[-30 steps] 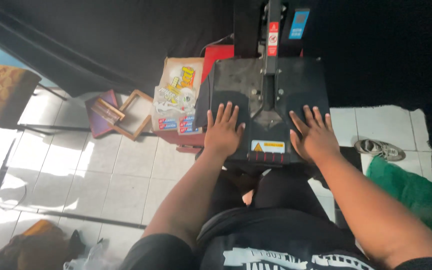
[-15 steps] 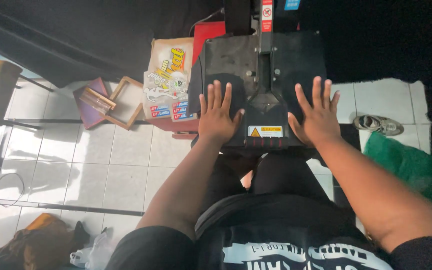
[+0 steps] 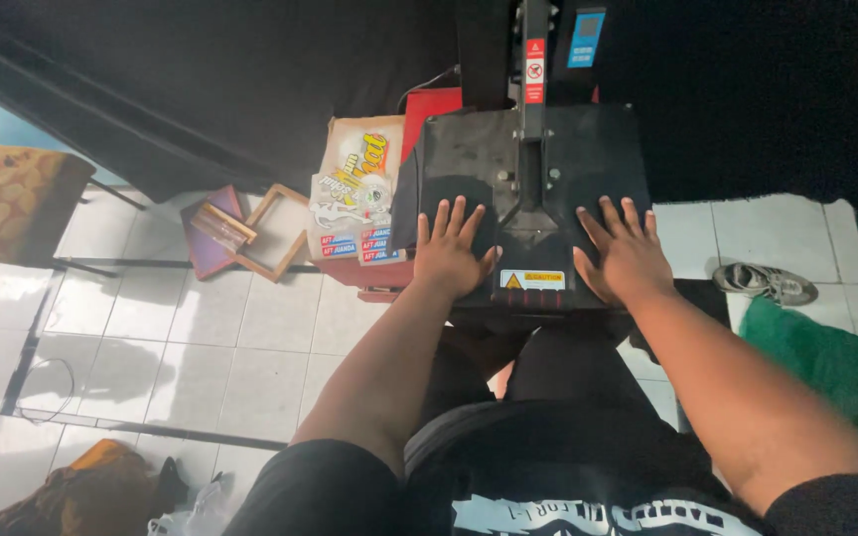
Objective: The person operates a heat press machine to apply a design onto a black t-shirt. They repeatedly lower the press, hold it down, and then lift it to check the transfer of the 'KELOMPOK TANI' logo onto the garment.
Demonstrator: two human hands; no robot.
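Observation:
A black heat press (image 3: 469, 159) stands in front of me with its flat top plate closed down. My left hand (image 3: 452, 250) lies flat on the plate's left half, fingers spread. On the right half my right hand (image 3: 626, 254) rests the same way, palm down. Between the two hands runs the press's central arm (image 3: 529, 213), with a yellow warning label (image 3: 532, 280) at the near edge. Neither hand holds anything.
A stack of printed sheets (image 3: 359, 194) lies on a red stand left of the press. Wooden frames (image 3: 260, 233) lie on the white tile floor. A patterned stool (image 3: 12, 199) stands far left, a shoe (image 3: 765, 283) and green cloth (image 3: 826, 357) at right.
Both hands have stayed flat on the plate. The view has shifted slightly, so the press sits a little lower in the picture than half a second ago.

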